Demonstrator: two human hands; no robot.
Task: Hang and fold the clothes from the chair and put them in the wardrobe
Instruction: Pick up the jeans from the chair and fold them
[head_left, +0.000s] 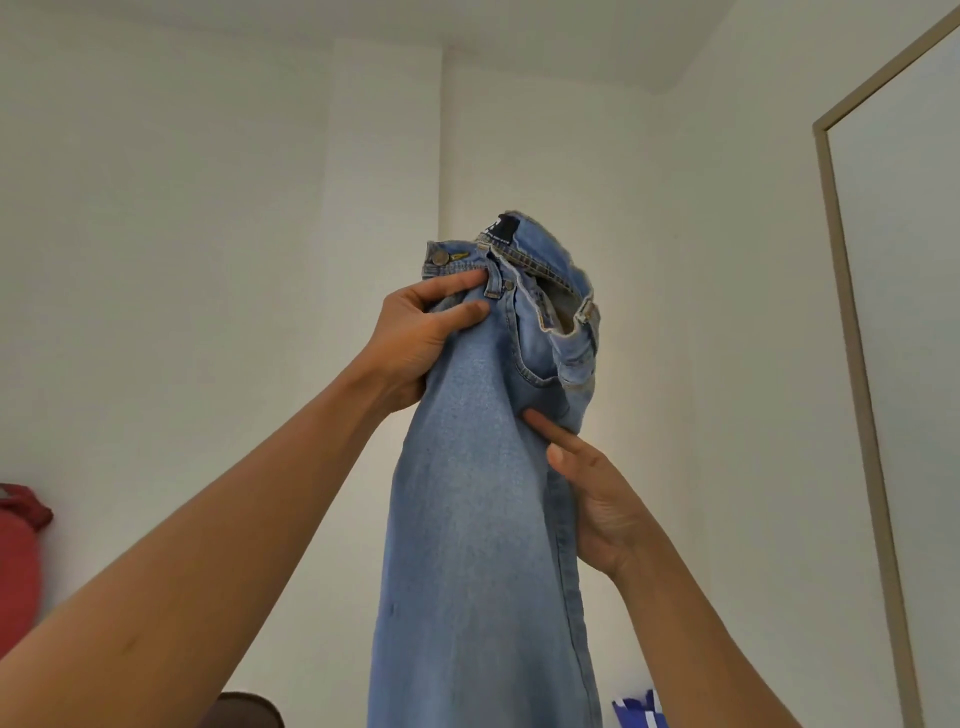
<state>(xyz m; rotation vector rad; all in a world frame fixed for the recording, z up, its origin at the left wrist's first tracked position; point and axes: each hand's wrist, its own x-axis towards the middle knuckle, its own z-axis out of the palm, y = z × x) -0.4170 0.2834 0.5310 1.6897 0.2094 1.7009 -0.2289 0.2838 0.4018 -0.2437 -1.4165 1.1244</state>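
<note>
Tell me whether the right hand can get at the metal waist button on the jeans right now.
Probably yes. The button sits bare above the left hand; the right hand, holding the jeans lower down, must release and reach up across.

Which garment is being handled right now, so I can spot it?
Find the white wall corner mid-view; held up before it hang light blue jeans, waistband up. The left hand grips them under the waistband, the right hand touches the leg. They are the only denim, unlike the red item at the left edge.
</note>
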